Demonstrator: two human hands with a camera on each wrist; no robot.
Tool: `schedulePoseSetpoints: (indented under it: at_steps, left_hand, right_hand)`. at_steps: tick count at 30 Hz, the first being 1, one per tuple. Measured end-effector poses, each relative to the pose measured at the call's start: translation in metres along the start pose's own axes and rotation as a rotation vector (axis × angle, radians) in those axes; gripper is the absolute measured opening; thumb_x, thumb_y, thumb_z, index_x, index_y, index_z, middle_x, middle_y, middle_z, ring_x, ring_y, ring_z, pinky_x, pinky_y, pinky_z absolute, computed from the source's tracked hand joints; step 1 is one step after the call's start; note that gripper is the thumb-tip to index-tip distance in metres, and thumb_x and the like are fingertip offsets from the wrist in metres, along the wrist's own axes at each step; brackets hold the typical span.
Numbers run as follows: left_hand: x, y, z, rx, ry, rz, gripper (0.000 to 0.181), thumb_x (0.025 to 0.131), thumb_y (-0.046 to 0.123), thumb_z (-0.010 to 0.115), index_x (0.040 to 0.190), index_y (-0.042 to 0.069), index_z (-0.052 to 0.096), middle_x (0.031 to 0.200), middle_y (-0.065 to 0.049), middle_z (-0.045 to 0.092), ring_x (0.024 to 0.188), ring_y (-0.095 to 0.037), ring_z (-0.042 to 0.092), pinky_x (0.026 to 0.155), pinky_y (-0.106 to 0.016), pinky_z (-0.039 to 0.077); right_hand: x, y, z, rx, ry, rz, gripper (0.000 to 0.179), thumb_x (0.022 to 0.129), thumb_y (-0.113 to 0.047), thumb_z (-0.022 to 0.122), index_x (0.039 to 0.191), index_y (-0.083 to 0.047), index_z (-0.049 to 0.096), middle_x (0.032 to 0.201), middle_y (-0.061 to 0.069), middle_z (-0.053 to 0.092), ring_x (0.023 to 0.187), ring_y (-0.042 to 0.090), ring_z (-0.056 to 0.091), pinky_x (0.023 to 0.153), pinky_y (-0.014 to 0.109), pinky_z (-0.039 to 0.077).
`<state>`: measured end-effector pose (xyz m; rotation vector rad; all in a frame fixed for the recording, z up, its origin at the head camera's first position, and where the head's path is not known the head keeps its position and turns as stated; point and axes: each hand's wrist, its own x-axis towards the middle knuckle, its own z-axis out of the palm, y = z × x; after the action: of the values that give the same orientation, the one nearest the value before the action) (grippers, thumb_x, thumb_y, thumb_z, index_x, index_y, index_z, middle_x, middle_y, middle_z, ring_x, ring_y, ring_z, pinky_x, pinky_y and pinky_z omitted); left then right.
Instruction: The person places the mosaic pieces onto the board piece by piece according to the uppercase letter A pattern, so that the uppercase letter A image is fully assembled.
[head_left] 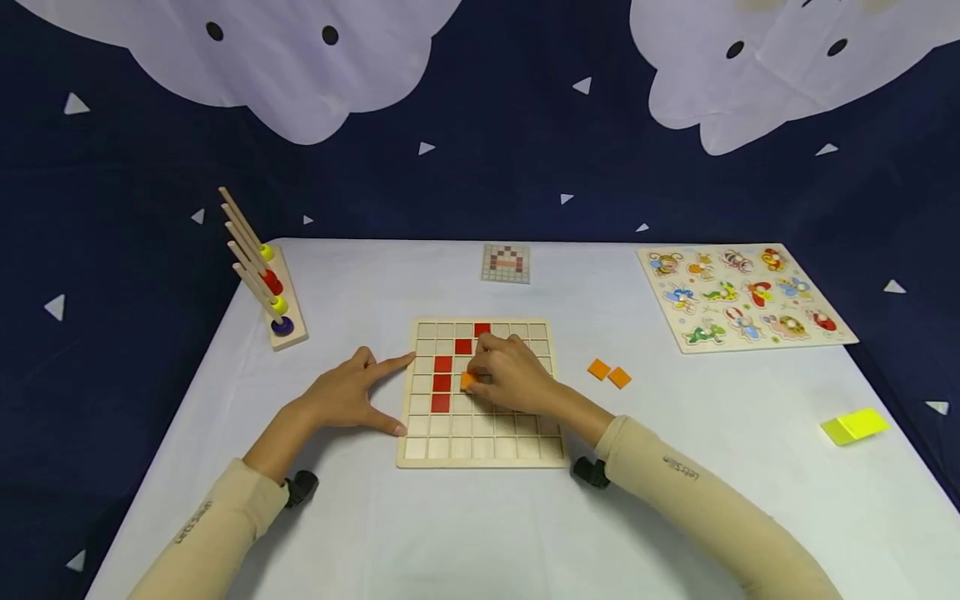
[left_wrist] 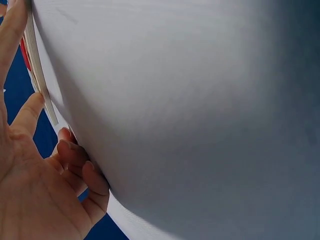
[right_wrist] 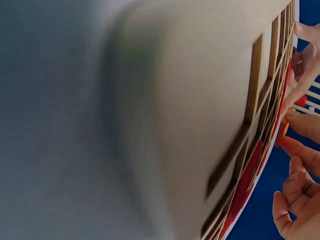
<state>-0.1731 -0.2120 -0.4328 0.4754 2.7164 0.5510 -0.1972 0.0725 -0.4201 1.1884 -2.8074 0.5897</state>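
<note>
A wooden grid board (head_left: 480, 451) lies on the white table, with several red square tiles (head_left: 441, 383) set in its cells towards the left and top. My right hand (head_left: 513, 379) is over the middle of the board and pinches an orange square tile (head_left: 468, 382) between thumb and finger, just right of the red column. The right wrist view also has the orange tile (right_wrist: 281, 134) at the fingertips. My left hand (head_left: 341, 396) touches the board's left edge with outstretched index finger and thumb, its other fingers bent, as the left wrist view shows.
Two orange tiles (head_left: 609, 373) lie right of the board. Behind it is a small pattern card (head_left: 506, 275). A bead stacker with upright pegs (head_left: 294, 321) stands back left, an insect picture puzzle (head_left: 720, 313) lies back right, and a folded yellow paper (head_left: 855, 426) sits far right.
</note>
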Motion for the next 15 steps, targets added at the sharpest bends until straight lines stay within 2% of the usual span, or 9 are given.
schedulePoseSetpoints:
  at_steps: [6,11,15]
  left_hand:
    - [0.0021,0.0021,-0.0013,0.005,0.008,0.018,0.112,0.058,0.069,0.084,0.153,0.031,0.040,0.095,-0.006,0.039,0.076,-0.018,0.041,0.061,-0.030,0.033]
    - [0.0031,0.0019,-0.0018,0.006,0.007,0.013,0.112,0.057,0.070,0.084,0.153,0.031,0.039,0.096,-0.006,0.039,0.076,-0.018,0.041,0.061,-0.030,0.033]
    - [0.0013,-0.0003,0.0006,0.006,0.000,0.010,0.112,0.058,0.069,0.084,0.153,0.030,0.039,0.096,-0.006,0.040,0.076,-0.018,0.041,0.060,-0.030,0.033]
  right_hand:
    - [0.0055,-0.0054,0.0031,-0.024,-0.032,0.027,0.016,0.084,-0.025,0.080,0.089,-0.011,0.076,0.089,0.000,0.059,0.079,0.014,0.056,0.078,0.039,0.042]
    - [0.0096,-0.0071,0.0053,0.046,-0.045,0.086,0.014,0.083,-0.024,0.081,0.084,-0.012,0.073,0.086,0.000,0.060,0.079,0.014,0.052,0.078,0.043,0.044]
    - [0.0096,-0.0076,0.0089,0.053,-0.082,0.111,0.015,0.085,-0.027,0.080,0.088,-0.014,0.074,0.087,-0.001,0.059,0.079,0.013,0.051,0.085,0.046,0.045]
